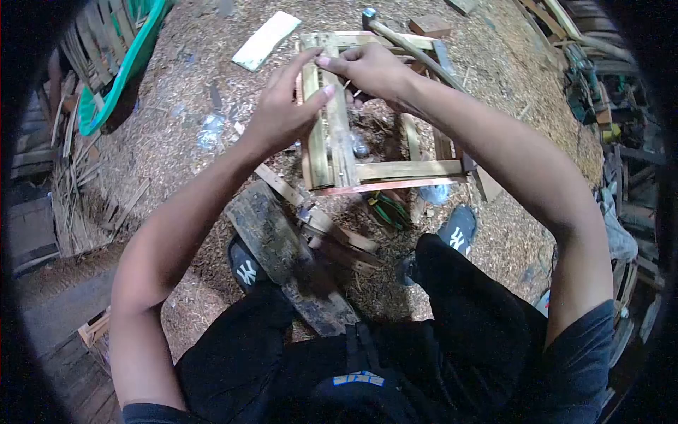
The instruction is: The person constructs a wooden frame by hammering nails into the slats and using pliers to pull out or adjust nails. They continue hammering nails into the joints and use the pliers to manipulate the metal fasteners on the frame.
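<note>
A small frame of pale wooden slats stands on the ground before me. My left hand holds the upper part of its left side, thumb and fingers apart across a wooden slat. Close beside it, my right hand is closed in a pinch over the same slat, its thumb near the left fingertips. Whatever the right fingers hold is too small to make out. A hammer rests across the frame's far right part, its handle partly behind my right wrist.
Wood shavings cover the ground. A worn plank and wooden offcuts lie between my feet. Beyond the frame are a pale board and a wood block. A green container with wood strips sits left; piled scraps line the right.
</note>
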`<state>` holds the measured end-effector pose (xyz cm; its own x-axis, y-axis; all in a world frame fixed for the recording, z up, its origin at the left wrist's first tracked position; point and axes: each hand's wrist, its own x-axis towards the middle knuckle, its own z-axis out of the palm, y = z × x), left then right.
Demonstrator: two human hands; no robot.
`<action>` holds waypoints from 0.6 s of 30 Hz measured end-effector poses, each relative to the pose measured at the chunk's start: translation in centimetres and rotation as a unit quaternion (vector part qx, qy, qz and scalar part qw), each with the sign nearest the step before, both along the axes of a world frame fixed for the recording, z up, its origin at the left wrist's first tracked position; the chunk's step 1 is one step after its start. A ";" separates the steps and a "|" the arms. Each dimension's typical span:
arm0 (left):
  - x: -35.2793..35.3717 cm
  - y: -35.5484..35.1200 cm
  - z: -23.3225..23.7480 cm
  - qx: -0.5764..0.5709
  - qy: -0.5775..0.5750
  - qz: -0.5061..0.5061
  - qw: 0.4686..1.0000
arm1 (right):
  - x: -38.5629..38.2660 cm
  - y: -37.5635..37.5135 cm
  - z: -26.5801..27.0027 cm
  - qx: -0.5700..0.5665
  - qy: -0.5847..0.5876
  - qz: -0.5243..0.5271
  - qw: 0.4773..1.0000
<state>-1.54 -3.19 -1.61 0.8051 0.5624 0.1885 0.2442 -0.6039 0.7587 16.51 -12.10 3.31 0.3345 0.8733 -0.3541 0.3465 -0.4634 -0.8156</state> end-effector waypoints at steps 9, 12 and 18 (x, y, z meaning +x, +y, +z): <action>-0.1 0.9 1.1 -0.032 0.040 -0.058 0.997 | 3.5 -5.7 2.7 0.163 -0.166 0.105 0.967; -0.1 0.4 1.9 -0.024 0.042 -0.060 0.997 | 5.2 -9.9 7.8 0.115 -0.116 0.076 0.984; 0.0 0.3 2.5 -0.039 0.081 -0.044 0.995 | 10.4 -19.1 4.5 0.122 -0.191 -0.003 0.974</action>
